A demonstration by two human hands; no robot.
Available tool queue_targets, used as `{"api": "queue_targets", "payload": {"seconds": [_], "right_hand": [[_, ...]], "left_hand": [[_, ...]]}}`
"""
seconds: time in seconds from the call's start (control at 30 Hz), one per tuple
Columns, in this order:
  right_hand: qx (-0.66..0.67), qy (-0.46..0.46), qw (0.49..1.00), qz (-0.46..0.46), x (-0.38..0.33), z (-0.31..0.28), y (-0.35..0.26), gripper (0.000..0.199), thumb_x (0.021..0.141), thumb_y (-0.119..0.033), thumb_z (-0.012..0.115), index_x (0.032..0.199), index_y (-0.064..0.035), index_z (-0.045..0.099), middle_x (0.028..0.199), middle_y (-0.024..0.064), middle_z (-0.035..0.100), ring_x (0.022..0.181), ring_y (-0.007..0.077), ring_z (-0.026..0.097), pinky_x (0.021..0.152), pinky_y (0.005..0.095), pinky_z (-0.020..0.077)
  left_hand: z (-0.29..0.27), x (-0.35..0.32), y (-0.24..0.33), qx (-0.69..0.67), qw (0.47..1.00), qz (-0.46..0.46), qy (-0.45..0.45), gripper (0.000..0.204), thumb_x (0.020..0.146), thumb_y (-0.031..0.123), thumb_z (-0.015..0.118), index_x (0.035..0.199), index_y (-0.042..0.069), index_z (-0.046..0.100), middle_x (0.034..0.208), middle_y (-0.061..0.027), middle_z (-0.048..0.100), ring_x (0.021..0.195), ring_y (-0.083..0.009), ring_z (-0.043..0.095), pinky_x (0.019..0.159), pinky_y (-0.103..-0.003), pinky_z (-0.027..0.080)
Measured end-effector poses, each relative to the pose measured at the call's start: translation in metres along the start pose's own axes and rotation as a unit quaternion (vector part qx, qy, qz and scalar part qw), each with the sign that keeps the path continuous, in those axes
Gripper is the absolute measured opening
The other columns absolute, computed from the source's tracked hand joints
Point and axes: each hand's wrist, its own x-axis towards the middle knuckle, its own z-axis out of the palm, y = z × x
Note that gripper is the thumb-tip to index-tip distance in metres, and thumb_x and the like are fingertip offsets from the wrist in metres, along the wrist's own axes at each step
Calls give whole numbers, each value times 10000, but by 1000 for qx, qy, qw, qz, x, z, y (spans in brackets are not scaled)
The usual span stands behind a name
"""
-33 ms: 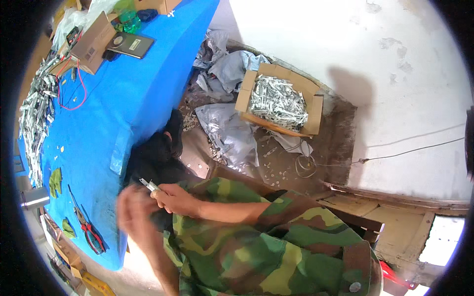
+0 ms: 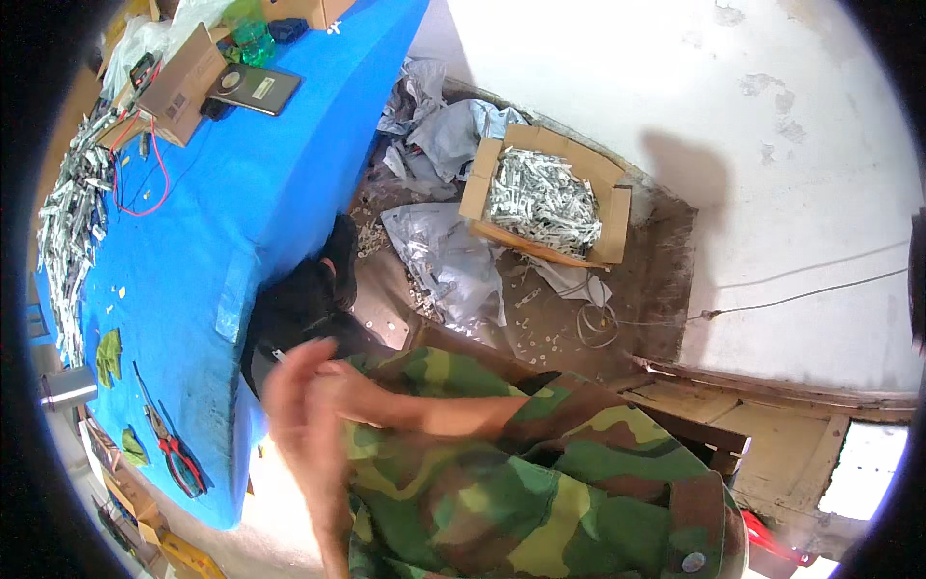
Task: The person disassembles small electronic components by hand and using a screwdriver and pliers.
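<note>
My right hand (image 2: 352, 391) is closed in front of my camouflage sleeve, partly covered by my left hand. A thin white and silvery metal piece (image 2: 280, 355) pokes out past the fingers, only its tip showing. Smeared by motion, my left hand (image 2: 301, 400) lies across the right one at the fingertips, so its fingers are not readable. Similar slim pieces form a long pile (image 2: 68, 251) along the table's left side, and many more fill an open cardboard box (image 2: 545, 198) on the floor.
The blue-covered table (image 2: 207, 251) carries red-handled pliers (image 2: 174, 454), a green glove-like scrap (image 2: 108, 357), a dark phone-like slab (image 2: 256, 87), a pink-red cable (image 2: 154, 207) and a green bottle (image 2: 253, 43). Grey plastic bags (image 2: 449, 256) and small scraps lie on the floor.
My left hand has moved right and over the right hand, now covering most of the held piece. The right arm stays in place.
</note>
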Motion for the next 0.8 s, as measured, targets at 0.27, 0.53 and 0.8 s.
{"api": "queue_targets", "payload": {"seconds": [0.27,0.53,0.8], "right_hand": [[-107,-24,989,-98,-4,-4,-18,284,1047,-233,563,1078,20,690,1004,98,728,897,191,673,769,346,520],[-216,25,965,-144,-10,9,-21,375,1063,-330,563,1046,29,672,922,172,667,847,222,609,779,384,493],[-233,-81,956,-158,-15,15,-22,261,1040,-195,577,1145,31,655,957,150,701,889,207,645,796,380,515]], "left_hand": [[-9,-5,-5,101,991,-90,13,342,985,112,653,1300,-21,642,1188,-104,705,966,-149,658,801,-283,528],[-51,-38,-48,146,970,-130,145,330,1015,255,658,1190,-25,675,1093,-82,727,845,-123,626,701,-249,504],[-69,-38,-59,84,971,-151,164,326,1033,273,642,1164,-22,687,1053,-81,729,839,-117,633,684,-249,493]]}}
